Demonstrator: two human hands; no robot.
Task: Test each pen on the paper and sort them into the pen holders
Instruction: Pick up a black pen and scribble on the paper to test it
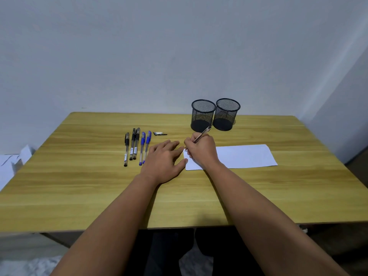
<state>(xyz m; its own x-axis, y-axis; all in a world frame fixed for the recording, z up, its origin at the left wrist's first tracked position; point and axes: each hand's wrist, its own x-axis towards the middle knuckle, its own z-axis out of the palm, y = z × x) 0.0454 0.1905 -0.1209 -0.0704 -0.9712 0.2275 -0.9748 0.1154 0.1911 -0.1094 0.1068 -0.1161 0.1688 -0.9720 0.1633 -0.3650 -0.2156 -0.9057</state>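
Observation:
My right hand (201, 150) grips a pen (202, 134) in a writing hold, its tip down on the left end of a white sheet of paper (245, 156). My left hand (164, 162) lies flat on the table, fingers straight, its fingertips touching the paper's left edge. Left of it lie three black pens (132, 145) and two blue pens (145, 147) side by side. A loose pen cap (160, 134) lies beyond them. Two black mesh pen holders (203, 115) (227, 114) stand side by side at the back, both looking empty.
The wooden table (79, 186) stands against a pale wall. White paper or a box (12, 166) sits off the table's left edge. My legs show below the front edge.

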